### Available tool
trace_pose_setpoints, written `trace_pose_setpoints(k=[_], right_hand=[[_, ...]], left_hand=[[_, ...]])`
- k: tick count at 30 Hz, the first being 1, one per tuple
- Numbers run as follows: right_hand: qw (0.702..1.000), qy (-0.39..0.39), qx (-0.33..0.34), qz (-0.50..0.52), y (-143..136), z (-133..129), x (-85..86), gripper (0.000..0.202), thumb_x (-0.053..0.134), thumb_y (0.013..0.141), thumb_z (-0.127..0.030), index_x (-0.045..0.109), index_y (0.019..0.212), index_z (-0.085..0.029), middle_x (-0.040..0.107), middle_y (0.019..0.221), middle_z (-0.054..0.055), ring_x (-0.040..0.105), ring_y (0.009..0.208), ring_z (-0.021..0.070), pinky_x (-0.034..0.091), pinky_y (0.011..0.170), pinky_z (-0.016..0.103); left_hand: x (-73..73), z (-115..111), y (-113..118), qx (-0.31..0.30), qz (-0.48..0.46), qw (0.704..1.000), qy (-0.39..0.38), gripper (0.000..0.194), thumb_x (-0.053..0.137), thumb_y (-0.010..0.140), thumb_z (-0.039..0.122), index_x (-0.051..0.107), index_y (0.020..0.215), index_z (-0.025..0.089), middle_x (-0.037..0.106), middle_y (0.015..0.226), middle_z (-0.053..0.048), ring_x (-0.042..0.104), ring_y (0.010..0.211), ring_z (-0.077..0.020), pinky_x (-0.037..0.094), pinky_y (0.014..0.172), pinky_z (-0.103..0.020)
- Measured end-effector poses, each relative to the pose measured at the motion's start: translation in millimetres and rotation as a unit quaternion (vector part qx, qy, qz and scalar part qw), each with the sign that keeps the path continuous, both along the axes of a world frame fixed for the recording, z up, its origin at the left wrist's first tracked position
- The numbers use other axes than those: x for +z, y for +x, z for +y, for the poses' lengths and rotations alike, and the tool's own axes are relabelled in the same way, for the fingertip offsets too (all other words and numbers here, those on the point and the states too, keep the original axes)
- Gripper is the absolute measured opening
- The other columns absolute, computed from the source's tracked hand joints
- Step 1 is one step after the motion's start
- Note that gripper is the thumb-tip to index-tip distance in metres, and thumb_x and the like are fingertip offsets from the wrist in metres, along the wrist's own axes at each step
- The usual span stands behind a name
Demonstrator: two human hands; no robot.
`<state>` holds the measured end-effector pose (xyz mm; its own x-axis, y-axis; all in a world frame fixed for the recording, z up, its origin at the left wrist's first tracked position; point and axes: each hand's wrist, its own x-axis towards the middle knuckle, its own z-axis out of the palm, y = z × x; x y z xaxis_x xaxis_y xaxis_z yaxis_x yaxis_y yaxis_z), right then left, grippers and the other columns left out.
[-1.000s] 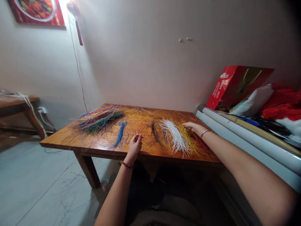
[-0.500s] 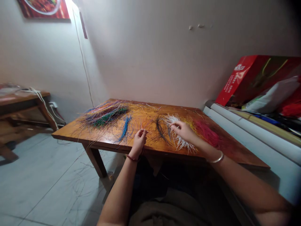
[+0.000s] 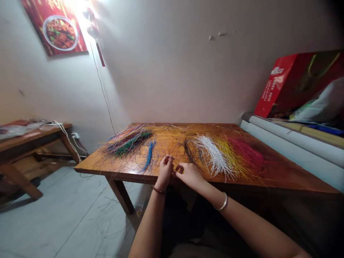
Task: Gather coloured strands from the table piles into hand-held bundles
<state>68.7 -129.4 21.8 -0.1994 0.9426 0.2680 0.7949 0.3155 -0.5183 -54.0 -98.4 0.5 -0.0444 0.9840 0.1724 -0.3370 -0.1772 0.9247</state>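
Note:
Near the table's front edge, my left hand (image 3: 166, 169) is closed in a pinch, and thin orange-brown strands show around its fingertips. Close to its right is my right hand (image 3: 189, 174), thumb and forefinger curled together in a ring; whatever they pinch is too thin to make out. A dark bundle of strands (image 3: 189, 150) lies just beyond the right hand. To its right spreads a white bundle of strands (image 3: 216, 156), beside a yellow bundle (image 3: 230, 157) and a pinkish-red bundle (image 3: 248, 154). Left of my hands lies a small blue bundle (image 3: 149, 156).
A large mixed-colour heap of strands (image 3: 129, 141) covers the wooden table's (image 3: 172, 134) left end. Long rolls (image 3: 290, 147) and a red box (image 3: 282, 84) are at the right. Another table (image 3: 29, 143) with cables stands at the left. Behind is a wall (image 3: 172, 79).
My right hand has moved from over the white bundle down and left, close beside my left hand. The white strands now lie uncovered. The view has tilted up and shifted slightly.

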Motion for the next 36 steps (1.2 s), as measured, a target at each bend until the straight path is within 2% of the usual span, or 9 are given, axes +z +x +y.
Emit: trace_pose_setpoints(k=[2, 4, 7, 10, 13, 18, 21, 28, 36], right_hand=[[1.000, 0.000, -0.002, 0.016, 0, 1, -4.1, 0.022, 0.060, 0.074, -0.037, 0.067, 0.088, -0.021, 0.067, 0.076, 0.004, 0.062, 0.070, 0.0178, 0.039, 0.060, 0.023], [0.999, -0.009, 0.024, 0.043, -1, 4, -11.0, 0.020, 0.059, 0.075, -0.036, 0.068, 0.083, -0.020, 0.067, 0.075, 0.005, 0.062, 0.069, 0.0175, 0.040, 0.060, 0.023], [0.987, -0.067, 0.074, 0.126, -1, 13, -22.7, 0.022, 0.057, 0.076, -0.035, 0.068, 0.075, -0.016, 0.065, 0.066, 0.005, 0.057, 0.053, 0.0136, 0.038, 0.051, 0.022], [0.957, -0.125, 0.097, 0.243, 7, 22, -29.2, 0.033, 0.058, 0.076, -0.043, 0.066, 0.071, -0.012, 0.061, 0.059, 0.004, 0.044, 0.039, 0.0085, 0.032, 0.041, 0.021], [0.922, -0.146, 0.138, 0.332, 21, 29, -29.2, 0.039, 0.062, 0.072, -0.049, 0.065, 0.070, -0.011, 0.055, 0.055, 0.001, 0.038, 0.041, 0.0061, 0.029, 0.041, 0.019], [0.863, -0.216, 0.184, 0.419, 43, 30, -27.9, 0.041, 0.066, 0.069, -0.051, 0.065, 0.075, -0.011, 0.044, 0.050, -0.003, 0.032, 0.041, 0.0044, 0.022, 0.039, 0.018], [0.844, -0.214, 0.191, 0.453, 48, 30, -30.0, 0.040, 0.065, 0.070, -0.050, 0.065, 0.076, -0.011, 0.042, 0.051, -0.004, 0.031, 0.042, 0.0039, 0.020, 0.038, 0.018], [0.827, -0.203, 0.195, 0.487, 49, 31, -33.3, 0.037, 0.066, 0.071, -0.048, 0.064, 0.074, -0.011, 0.040, 0.048, -0.005, 0.030, 0.040, 0.0038, 0.015, 0.037, 0.019], [0.809, -0.200, 0.194, 0.518, 48, 30, -31.9, 0.034, 0.067, 0.072, -0.044, 0.064, 0.075, -0.011, 0.040, 0.048, -0.005, 0.032, 0.040, 0.0035, 0.016, 0.038, 0.018]], left_hand=[[-0.1, 1, 0, 0.000, -0.004, 1.000, 0.004, 0.042, 0.065, 0.063, 0.052, 0.050, 0.077, 0.016, 0.036, 0.051, 0.008, 0.030, 0.038, -0.0024, 0.021, 0.036, -0.016], [-0.9, 1, 0, -0.007, -0.009, 1.000, 0.010, 0.040, 0.064, 0.065, 0.051, 0.050, 0.078, 0.016, 0.034, 0.051, 0.009, 0.028, 0.037, -0.0022, 0.019, 0.036, -0.016], [-2.1, 1, 0, -0.031, -0.013, 0.999, 0.017, 0.036, 0.061, 0.070, 0.049, 0.049, 0.080, 0.016, 0.028, 0.048, 0.010, 0.023, 0.036, -0.0021, 0.016, 0.035, -0.015], [-1.3, 1, -1, -0.039, -0.024, 0.999, 0.013, 0.035, 0.062, 0.070, 0.048, 0.048, 0.078, 0.017, 0.024, 0.048, 0.011, 0.021, 0.036, -0.0018, 0.015, 0.035, -0.015], [0.9, 0, 0, -0.033, -0.042, 0.999, -0.004, 0.038, 0.065, 0.066, 0.048, 0.048, 0.077, 0.017, 0.024, 0.048, 0.011, 0.020, 0.036, -0.0014, 0.014, 0.035, -0.014], [1.1, 1, 0, -0.033, -0.057, 0.998, -0.001, 0.037, 0.065, 0.067, 0.048, 0.047, 0.077, 0.017, 0.023, 0.048, 0.011, 0.020, 0.035, -0.0014, 0.012, 0.034, -0.014], [-0.7, 2, -1, -0.039, -0.057, 0.998, 0.005, 0.035, 0.064, 0.069, 0.047, 0.047, 0.077, 0.017, 0.022, 0.049, 0.011, 0.018, 0.035, -0.0015, 0.012, 0.034, -0.015], [-2.3, 4, -1, -0.040, -0.059, 0.997, 0.015, 0.032, 0.063, 0.071, 0.044, 0.048, 0.077, 0.017, 0.027, 0.052, 0.009, 0.020, 0.036, -0.0009, 0.014, 0.034, -0.014], [0.8, 2, -1, -0.045, -0.059, 0.997, 0.006, 0.032, 0.064, 0.070, 0.044, 0.048, 0.077, 0.017, 0.022, 0.049, 0.011, 0.020, 0.035, -0.0011, 0.013, 0.034, -0.014]])
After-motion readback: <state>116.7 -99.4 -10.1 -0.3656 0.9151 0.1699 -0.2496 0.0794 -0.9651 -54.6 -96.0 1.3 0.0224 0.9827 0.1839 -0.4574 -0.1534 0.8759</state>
